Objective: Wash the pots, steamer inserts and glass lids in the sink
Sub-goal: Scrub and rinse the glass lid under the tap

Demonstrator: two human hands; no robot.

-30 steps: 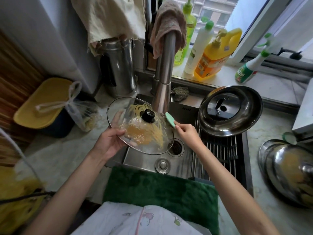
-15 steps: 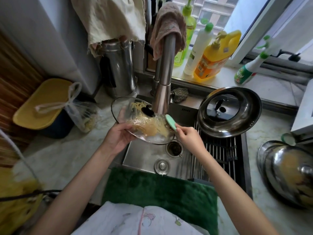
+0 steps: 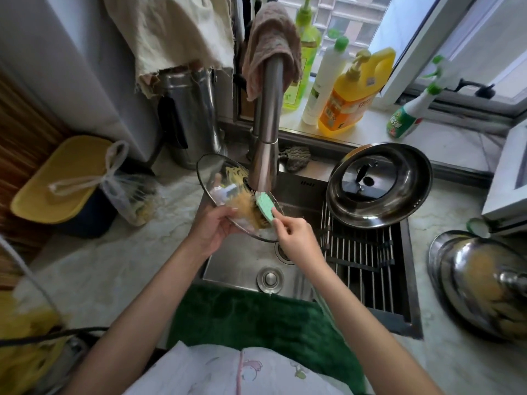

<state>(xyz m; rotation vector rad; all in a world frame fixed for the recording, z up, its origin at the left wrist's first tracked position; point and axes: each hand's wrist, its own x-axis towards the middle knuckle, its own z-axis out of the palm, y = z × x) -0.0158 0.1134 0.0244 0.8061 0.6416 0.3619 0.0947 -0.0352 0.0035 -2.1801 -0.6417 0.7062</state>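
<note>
We grip the glass lid (image 3: 228, 192) by its near rim with our left hand (image 3: 212, 226) under the tap (image 3: 265, 155), our right hand (image 3: 296, 238) closed on the green brush (image 3: 265, 208) laid against it, the sink (image 3: 242, 269) bare below.

Head view, steeply down over sink (image 3: 236, 269)

Marble counter (image 3: 99, 269), daylit window (image 3: 356, 21), white sill (image 3: 445, 143), wood wall (image 3: 20, 132)

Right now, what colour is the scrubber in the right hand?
Mint green, with a dotted texture: the scrubber in the right hand, seen in the head view.
</note>
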